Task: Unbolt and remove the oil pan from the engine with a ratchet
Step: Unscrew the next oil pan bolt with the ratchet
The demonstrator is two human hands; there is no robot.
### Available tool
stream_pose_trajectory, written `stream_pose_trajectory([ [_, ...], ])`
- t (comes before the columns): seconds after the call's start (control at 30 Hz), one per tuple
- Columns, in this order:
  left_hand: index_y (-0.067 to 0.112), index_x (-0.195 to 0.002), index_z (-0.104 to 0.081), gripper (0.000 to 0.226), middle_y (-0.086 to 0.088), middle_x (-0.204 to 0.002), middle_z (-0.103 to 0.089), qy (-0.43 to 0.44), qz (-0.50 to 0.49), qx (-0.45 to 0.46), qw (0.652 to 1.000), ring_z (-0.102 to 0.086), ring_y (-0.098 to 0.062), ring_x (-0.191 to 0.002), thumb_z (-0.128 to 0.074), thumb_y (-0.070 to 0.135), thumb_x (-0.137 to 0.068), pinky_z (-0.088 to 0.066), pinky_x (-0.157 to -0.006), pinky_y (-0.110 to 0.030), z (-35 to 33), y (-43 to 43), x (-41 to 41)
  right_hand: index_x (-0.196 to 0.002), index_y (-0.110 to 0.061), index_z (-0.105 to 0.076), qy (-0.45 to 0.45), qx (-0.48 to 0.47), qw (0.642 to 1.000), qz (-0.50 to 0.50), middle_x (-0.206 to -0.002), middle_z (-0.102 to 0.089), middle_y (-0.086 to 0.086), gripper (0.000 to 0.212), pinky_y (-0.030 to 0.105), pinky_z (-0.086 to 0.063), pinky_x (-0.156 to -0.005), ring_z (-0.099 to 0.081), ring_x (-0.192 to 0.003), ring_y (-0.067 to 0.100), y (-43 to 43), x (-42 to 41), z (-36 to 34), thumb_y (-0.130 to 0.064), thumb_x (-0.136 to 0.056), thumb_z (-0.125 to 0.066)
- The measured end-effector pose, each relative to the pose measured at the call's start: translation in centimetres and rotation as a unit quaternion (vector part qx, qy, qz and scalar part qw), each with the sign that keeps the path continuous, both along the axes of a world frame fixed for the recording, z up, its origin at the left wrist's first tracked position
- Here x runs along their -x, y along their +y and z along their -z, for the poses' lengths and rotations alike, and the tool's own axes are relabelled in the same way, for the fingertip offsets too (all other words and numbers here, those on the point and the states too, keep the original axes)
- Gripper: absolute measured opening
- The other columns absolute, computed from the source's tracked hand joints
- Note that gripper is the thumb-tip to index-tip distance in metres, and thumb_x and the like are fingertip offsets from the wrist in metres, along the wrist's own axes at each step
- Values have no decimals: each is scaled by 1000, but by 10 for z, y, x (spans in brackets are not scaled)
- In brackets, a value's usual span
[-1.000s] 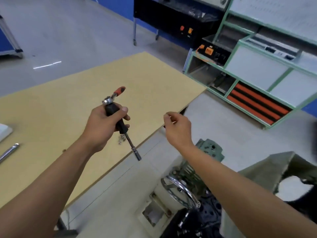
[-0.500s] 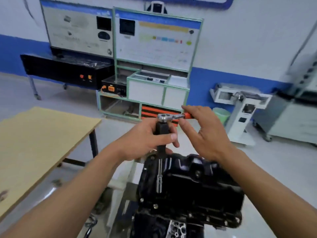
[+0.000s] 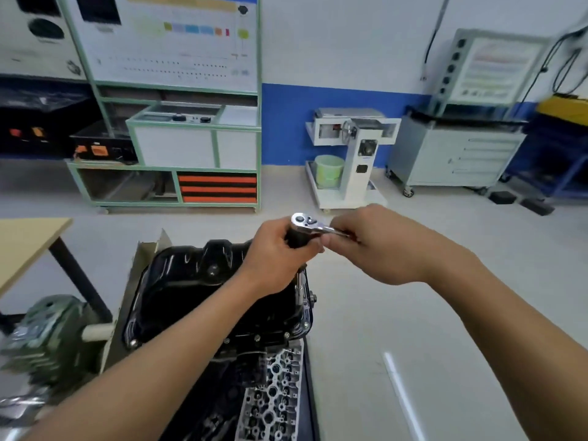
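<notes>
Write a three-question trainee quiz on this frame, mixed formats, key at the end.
1. True or false: the oil pan has already been lifted off the engine.
2. Which hand holds the ratchet by its handle? A. left hand B. right hand C. neither
3. Fill in: the left hand grips the black extension, whose shaft runs down to the pan's ___ edge as the camera sees it.
Key: 1 false, the pan sits on the engine. 2 B. 3 right.
</notes>
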State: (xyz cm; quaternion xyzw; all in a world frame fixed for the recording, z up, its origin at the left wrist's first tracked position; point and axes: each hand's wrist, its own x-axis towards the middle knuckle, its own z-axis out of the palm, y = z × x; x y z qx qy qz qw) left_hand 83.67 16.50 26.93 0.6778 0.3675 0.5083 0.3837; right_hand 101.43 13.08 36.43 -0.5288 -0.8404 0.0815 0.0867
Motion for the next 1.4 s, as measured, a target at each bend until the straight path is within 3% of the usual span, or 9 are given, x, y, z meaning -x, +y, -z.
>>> stream_pose_trajectory([
  [0.17, 36, -71, -77, 39, 9, -63, -63, -24, -5, 22, 999, -50, -5, -61, -82, 0, -82, -42, -60, -22, 42, 4, -16, -65, -26, -38, -16, -8, 999, 42, -67, -46, -2, 44, 34, -26, -50, -44, -59, 17, -5, -5, 48, -49, -102, -40],
  [0.27, 33, -70, -77, 29, -14, -69, -67, 10, -24, 35, 999, -52, -12, -65, -88, 7, -78, -45, -63, -33, 67, 6, -20, -67, -27, -34, -46, -22, 997, 60, -68, -42, -4, 42, 32, -22, -49, -43, -64, 22, -6, -10, 80, -50, -103, -37],
  [0.5, 40, -74, -73, 25, 5, -71, -70, 48, -24, 20, 998, -57, -1, -62, -90, 22, -77, -48, -61, -20, 91, 9, -19, -80, -28, -40, -31, -53, 994, 87, -67, -40, -5, 33, 34, -22, -50, -46, -66, 27, -8, -11, 116, -52, -102, -34],
  [0.7, 27, -70, -73, 18, -2, -66, -68, 60, -15, 28, 998, -54, -5, -59, -90, 21, -77, -48, -56, -29, 95, 14, -15, -68, -28, -32, -31, -39, 993, 105, -67, -43, -5, 41, 30, -21, -48, -45, -63, 23, -10, -4, 115, -51, -102, -36],
  [0.83, 38, -60, -64, 37, 6, -58, -61, 62, -42, 1, 997, -46, -2, -52, -89, 15, -76, -38, -53, -15, 98, 10, -17, -66, -27, -34, -26, 19, 993, 110, -69, -46, -3, 42, 32, -26, -50, -45, -64, 21, -13, 1, 108, -47, -103, -37],
  [0.97, 27, -56, -61, 12, -3, -55, -58, 73, -38, -16, 996, -38, -4, -51, -69, 26, -65, -35, -46, -28, 98, 0, -20, -83, -14, -51, 163, 220, 954, 122, -67, -53, 7, 31, 26, -39, -43, -55, -47, 18, -27, 15, 112, -31, -104, -36],
  [1.1, 15, -56, -58, 22, -8, -56, -59, 98, -40, -36, 994, -43, -14, -54, -57, 37, -58, -41, -49, -43, 99, 1, -20, -83, -14, -46, 333, 317, 876, 146, -61, -38, 5, 20, 29, -31, -44, -40, -39, 18, -34, 22, 124, -17, -99, -35],
  [1.27, 23, -90, -77, 20, 6, -89, -72, 249, 46, -123, 959, -65, -17, -87, -74, 38, -77, -52, -85, -46, 83, 10, -3, -67, -21, -43, 55, 121, 990, 49, -63, -49, -1, 39, 32, -38, -51, -47, -53, 16, -15, -1, 118, -39, -102, -42],
  [1.4, 38, -105, -63, 18, 20, -96, -67, 337, 117, -161, 920, -62, -6, -94, -66, 48, -92, -41, -105, -36, 81, 14, 7, -61, -28, -37, -135, -39, 988, -63, -59, -44, -6, 53, 31, -34, -52, -52, -60, 20, 16, -22, 109, -73, -87, -42],
])
